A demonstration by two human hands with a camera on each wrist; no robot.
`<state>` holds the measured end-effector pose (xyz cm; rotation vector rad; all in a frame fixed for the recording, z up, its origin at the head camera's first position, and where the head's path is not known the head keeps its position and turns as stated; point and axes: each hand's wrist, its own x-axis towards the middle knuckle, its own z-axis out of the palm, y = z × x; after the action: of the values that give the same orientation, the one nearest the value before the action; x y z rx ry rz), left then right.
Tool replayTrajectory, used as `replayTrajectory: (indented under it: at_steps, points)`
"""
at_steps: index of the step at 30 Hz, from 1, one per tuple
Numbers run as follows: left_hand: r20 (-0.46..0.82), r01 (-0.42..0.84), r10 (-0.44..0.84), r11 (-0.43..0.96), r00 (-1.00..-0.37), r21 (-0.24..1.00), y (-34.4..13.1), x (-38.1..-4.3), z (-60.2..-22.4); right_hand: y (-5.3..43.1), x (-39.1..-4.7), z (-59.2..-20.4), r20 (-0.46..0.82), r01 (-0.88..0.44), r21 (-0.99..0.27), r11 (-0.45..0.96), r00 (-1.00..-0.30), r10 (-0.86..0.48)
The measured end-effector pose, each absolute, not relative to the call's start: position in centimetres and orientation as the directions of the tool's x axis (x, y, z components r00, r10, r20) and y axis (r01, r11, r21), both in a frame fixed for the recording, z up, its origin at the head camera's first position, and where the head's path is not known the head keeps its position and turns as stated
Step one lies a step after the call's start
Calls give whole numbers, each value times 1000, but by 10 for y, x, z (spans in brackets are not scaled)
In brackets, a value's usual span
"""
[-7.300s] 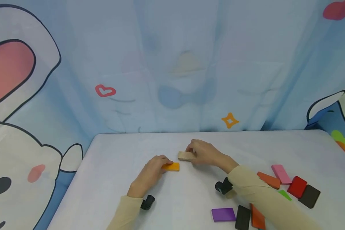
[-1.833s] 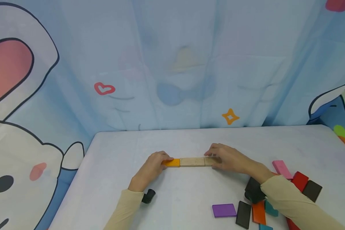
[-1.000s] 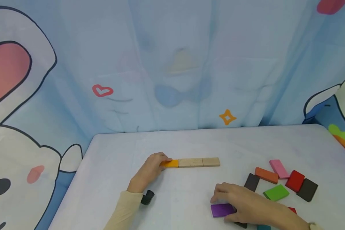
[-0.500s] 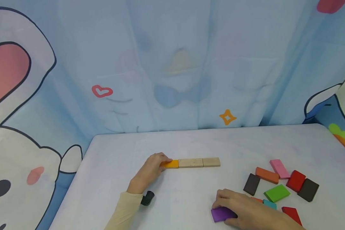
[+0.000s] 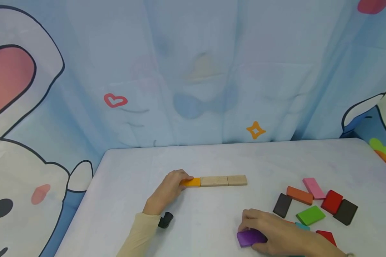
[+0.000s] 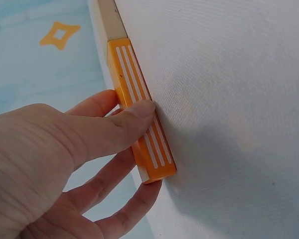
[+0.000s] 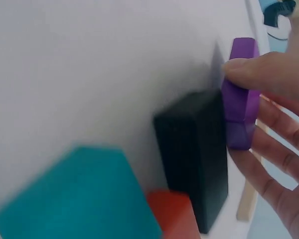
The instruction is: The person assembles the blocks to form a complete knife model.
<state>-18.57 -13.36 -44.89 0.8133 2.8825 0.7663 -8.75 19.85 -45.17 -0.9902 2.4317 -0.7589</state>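
My left hand (image 5: pixel 168 192) pinches the orange-yellow block (image 6: pixel 122 74), thumb across its white-striped side and fingers behind it. This block forms the left end of a straight row on the white table. Two plain wooden blocks (image 5: pixel 213 181) continue the row end to end to the right. Nearer the front, my right hand (image 5: pixel 276 233) grips a purple block (image 5: pixel 250 238) between thumb and fingers. In the right wrist view the purple block (image 7: pixel 241 102) is close beside a black block (image 7: pixel 192 149), which the hand hides in the head view.
Right of my right hand lie loose blocks: a dark one (image 5: pixel 282 205), an orange (image 5: pixel 299 195), a pink (image 5: pixel 314 188), a red (image 5: pixel 332 201), a green (image 5: pixel 310 215) and others. A teal block (image 7: pixel 82 199) lies near the black one. A printed curtain (image 5: pixel 193 71) hangs behind the table.
My right hand set a second wooden block at the row's right end, let go, moved toward the front and took hold of the purple block. My left hand stays on the orange-yellow block.
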Motion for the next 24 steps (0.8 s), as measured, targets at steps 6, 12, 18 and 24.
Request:
replayTrajectory:
  at_steps: [6,12,18,24]
  points:
    - [88,483,506,736,-858,474,-133,-186,-449,217,-107,-440,-40,-562,-589,581,-697,-716]
    - [88,479,502,738,-860,475,-132,-188,-447,240,-138,-428,21,-560,-545,625,-754,-657]
    - [82,474,500,741,-862,475,-132,-189,-445,260,-167,-437,177,-626,-467,624,-758,-628]
    - [74,473,501,744,-862,471,-133,-188,-450,267,-183,-459,282,-657,-416,629,-750,-598]
